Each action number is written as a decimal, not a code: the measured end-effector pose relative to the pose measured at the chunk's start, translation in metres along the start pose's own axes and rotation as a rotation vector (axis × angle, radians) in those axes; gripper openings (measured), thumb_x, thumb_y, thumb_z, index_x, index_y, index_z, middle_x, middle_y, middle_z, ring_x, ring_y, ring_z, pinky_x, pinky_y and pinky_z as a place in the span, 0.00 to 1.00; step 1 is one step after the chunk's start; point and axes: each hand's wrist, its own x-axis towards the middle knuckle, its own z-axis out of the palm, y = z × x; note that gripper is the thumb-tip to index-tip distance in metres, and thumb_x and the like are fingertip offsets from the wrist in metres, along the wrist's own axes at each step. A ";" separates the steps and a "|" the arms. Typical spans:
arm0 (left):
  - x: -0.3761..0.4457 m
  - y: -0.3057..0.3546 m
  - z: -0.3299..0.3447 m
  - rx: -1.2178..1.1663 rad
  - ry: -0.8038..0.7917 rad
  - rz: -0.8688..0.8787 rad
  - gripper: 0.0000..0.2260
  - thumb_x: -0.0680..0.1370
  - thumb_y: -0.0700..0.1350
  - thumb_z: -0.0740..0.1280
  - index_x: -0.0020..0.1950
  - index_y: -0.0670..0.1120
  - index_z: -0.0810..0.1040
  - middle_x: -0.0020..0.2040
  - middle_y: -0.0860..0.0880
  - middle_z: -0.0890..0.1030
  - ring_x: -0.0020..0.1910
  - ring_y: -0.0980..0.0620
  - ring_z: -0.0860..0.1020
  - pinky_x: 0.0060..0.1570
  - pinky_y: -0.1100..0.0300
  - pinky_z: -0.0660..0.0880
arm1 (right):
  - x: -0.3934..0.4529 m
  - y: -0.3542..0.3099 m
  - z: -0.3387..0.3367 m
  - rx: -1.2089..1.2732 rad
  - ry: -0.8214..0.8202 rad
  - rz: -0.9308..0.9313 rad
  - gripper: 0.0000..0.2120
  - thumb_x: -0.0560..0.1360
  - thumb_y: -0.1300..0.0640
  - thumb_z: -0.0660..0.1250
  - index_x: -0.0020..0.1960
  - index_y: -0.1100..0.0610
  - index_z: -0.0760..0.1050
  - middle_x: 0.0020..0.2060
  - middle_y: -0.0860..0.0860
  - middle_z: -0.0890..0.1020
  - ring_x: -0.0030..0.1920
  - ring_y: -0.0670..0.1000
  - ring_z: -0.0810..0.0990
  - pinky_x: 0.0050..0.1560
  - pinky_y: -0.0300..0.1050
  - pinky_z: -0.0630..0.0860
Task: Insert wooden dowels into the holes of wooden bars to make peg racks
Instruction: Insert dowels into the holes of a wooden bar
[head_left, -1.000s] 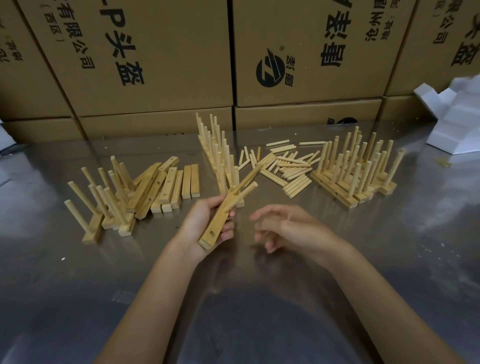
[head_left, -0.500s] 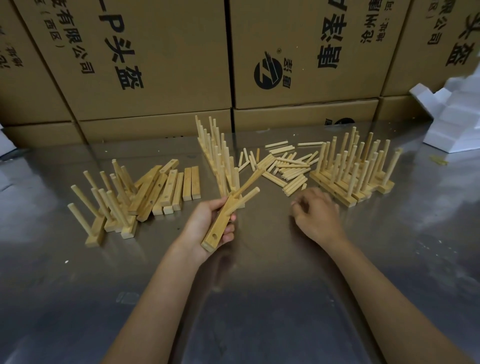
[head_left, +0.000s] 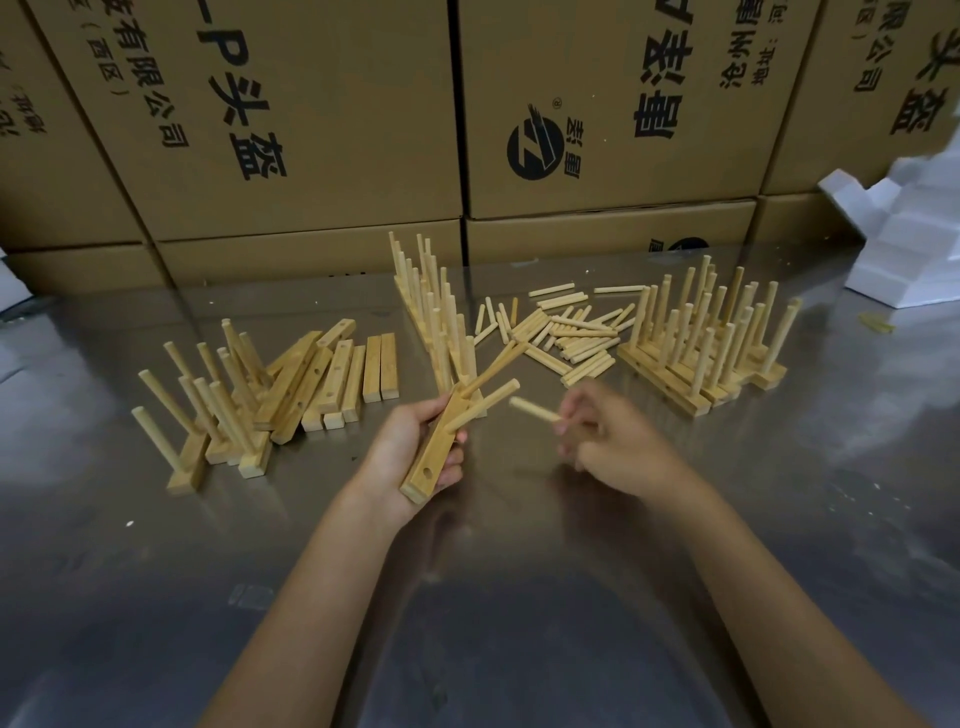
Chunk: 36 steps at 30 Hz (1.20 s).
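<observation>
My left hand grips a wooden bar tilted above the steel table, with two dowels standing out of its upper holes and one open hole near its lower end. My right hand pinches a single loose dowel, its free end pointing left toward the bar, a short gap away. Behind my hands lies a heap of loose dowels. Bare bars lie side by side to the left.
Finished peg racks stand in three groups: left, centre back and right. Cardboard boxes wall off the back of the table. White foam pieces sit at the far right.
My right hand reached out to the dowel heap, picked up one dowel and drew back toward the bar. My left hand kept the bar nearly still.
</observation>
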 end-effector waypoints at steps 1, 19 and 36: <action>0.000 0.000 0.000 0.002 0.001 0.008 0.12 0.84 0.47 0.58 0.51 0.43 0.78 0.31 0.47 0.73 0.23 0.54 0.67 0.20 0.65 0.62 | -0.006 -0.009 0.004 0.108 -0.146 -0.034 0.05 0.79 0.64 0.66 0.49 0.55 0.75 0.36 0.50 0.82 0.36 0.49 0.78 0.36 0.42 0.73; -0.003 0.001 0.005 0.031 0.097 0.066 0.15 0.84 0.49 0.58 0.50 0.45 0.82 0.41 0.46 0.76 0.38 0.50 0.74 0.41 0.57 0.72 | -0.035 -0.048 0.033 0.141 -0.167 -0.357 0.09 0.78 0.61 0.67 0.49 0.51 0.84 0.42 0.57 0.85 0.31 0.43 0.70 0.31 0.36 0.65; 0.004 -0.004 0.006 0.110 0.307 0.179 0.12 0.83 0.49 0.62 0.49 0.46 0.82 0.36 0.47 0.77 0.33 0.50 0.75 0.36 0.57 0.74 | -0.035 -0.044 0.048 -0.065 -0.015 -0.487 0.07 0.76 0.63 0.71 0.49 0.56 0.86 0.38 0.36 0.81 0.38 0.29 0.76 0.36 0.22 0.68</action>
